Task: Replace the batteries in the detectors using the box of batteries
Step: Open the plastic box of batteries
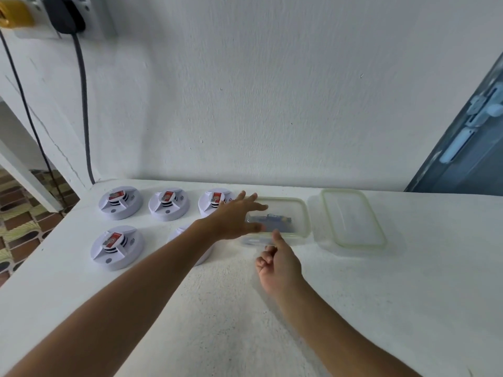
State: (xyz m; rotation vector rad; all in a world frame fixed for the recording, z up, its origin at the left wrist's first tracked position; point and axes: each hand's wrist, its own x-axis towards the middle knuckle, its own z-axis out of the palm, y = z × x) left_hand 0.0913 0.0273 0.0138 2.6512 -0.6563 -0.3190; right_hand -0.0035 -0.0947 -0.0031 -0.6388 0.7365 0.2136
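Several white round detectors lie on the white counter, each showing a red battery on top: three in the back row and one in front. Another detector is mostly hidden under my left forearm. A clear plastic box with blue batteries stands open right of them. My left hand reaches over the box's left edge with fingers spread straight. My right hand hovers just in front of the box, index finger pointing at it, other fingers curled, holding nothing.
The box's lid lies on the counter to the right of the box. The white wall rises right behind the counter. Black cables hang from a socket at top left. The counter's left edge drops to a tiled floor. A blue door frame stands at right.
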